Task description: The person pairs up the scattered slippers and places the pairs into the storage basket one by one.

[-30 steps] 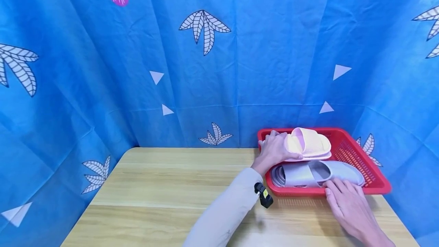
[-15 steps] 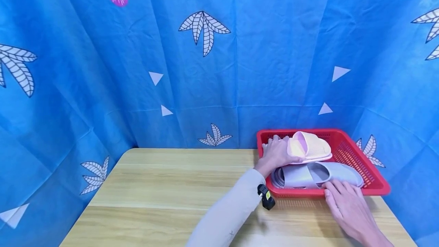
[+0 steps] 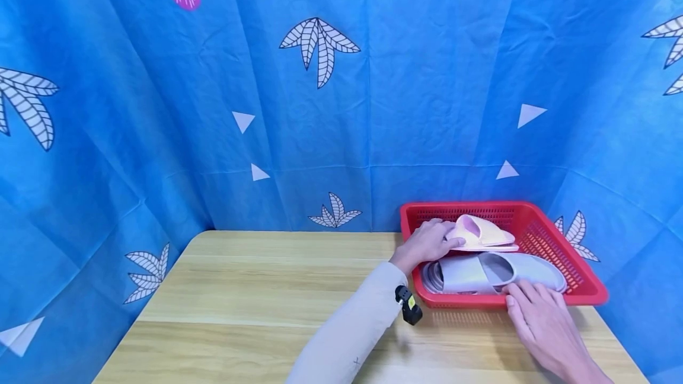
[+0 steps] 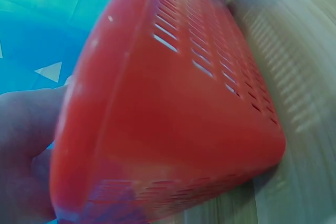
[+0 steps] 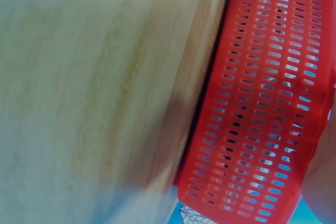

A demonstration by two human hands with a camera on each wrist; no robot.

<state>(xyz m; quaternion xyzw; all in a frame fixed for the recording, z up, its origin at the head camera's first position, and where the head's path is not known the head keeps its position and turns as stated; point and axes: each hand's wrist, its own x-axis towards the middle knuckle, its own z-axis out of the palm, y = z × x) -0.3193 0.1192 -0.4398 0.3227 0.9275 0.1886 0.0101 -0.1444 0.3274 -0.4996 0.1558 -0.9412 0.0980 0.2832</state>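
A red plastic basket with slotted walls holds two kinds of slippers. Pale yellow slippers, stacked and with an open toe strap, lie toward the back. My left hand reaches over the basket's left rim and holds them at the heel end, thumb on the near side. In front of them lie grey slippers, untouched by the left hand. My right hand grips the front rim near the right corner, fingertips inside beside the grey slippers. The left wrist view shows part of the left hand behind the basket's corner.
The basket stands on the right end of a light wooden table. A blue patterned curtain hangs behind and on both sides, close to the basket's back rim. A black strap device sits on the left wrist.
The yellow slippers have come down lower into the basket and lie flatter, with my left hand moving along at their heel end. The right hand stays on the front rim.
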